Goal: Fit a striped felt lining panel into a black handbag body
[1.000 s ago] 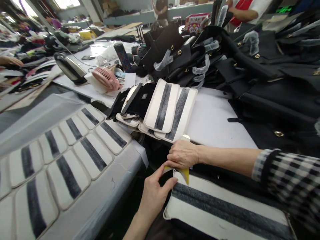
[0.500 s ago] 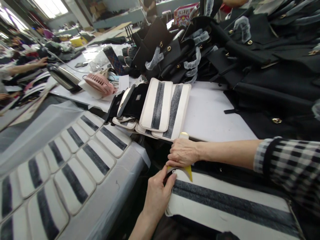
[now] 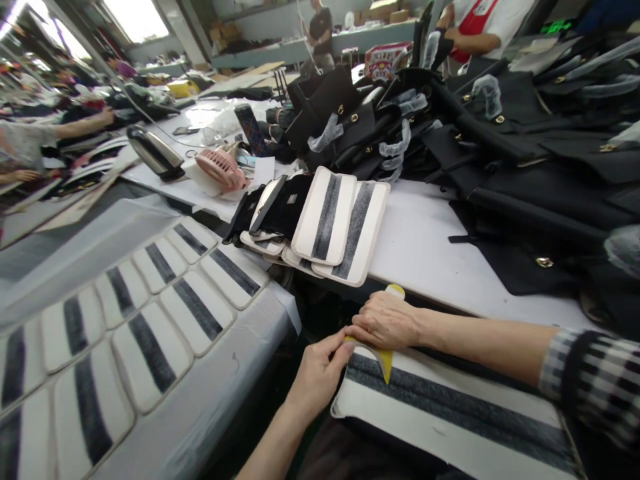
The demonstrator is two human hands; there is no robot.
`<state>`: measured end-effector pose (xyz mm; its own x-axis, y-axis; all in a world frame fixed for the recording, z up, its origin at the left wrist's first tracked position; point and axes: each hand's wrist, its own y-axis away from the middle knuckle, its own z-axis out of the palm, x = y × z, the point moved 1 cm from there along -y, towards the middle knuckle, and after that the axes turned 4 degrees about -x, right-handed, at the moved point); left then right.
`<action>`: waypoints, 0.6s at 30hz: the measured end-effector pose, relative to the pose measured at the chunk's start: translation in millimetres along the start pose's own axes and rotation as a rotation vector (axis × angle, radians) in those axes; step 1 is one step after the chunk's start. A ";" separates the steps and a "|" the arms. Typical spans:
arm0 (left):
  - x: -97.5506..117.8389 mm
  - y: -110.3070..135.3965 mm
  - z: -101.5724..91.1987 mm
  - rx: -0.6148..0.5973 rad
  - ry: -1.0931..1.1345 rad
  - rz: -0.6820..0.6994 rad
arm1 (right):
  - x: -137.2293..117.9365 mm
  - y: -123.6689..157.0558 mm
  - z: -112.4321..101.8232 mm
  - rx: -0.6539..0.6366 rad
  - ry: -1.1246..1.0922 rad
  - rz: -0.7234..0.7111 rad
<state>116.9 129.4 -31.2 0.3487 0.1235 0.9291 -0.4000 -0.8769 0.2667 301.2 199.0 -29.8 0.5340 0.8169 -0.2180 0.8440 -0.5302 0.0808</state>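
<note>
A cream panel with a grey stripe [image 3: 450, 407] lies low in front of me, across my lap side of the table. My left hand [image 3: 320, 377] pinches its near corner, thumb and fingers closed on the edge. My right hand [image 3: 387, 321] is closed round a yellow tool [image 3: 385, 360]; its yellow blade tip rests on the panel's corner and its pale handle end sticks out above the knuckles. The two hands touch at the corner.
A stack of matching striped panels [image 3: 340, 223] lies on the white table [image 3: 430, 260]. Rows of smaller striped pieces [image 3: 150, 320] cover the grey surface at left. Black bags [image 3: 500, 147] pile up at right. A pink fan [image 3: 223, 170] and a metal flask [image 3: 155, 153] stand behind. Other people work at the far tables.
Both hands stay at the panel's corner; the yellow blade has slid slightly further along the panel. My head has tilted, shifting the whole view a little.
</note>
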 end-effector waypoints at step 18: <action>-26.8 -35.1 0.0 -0.114 0.476 -0.123 | -1.0 23.9 -7.5 -0.055 -0.024 0.090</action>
<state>121.6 156.9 -65.5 -0.0156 0.4445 0.8957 -0.4797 -0.7893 0.3833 321.2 187.3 -20.3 0.6071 0.7605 -0.2305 0.7944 -0.5873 0.1547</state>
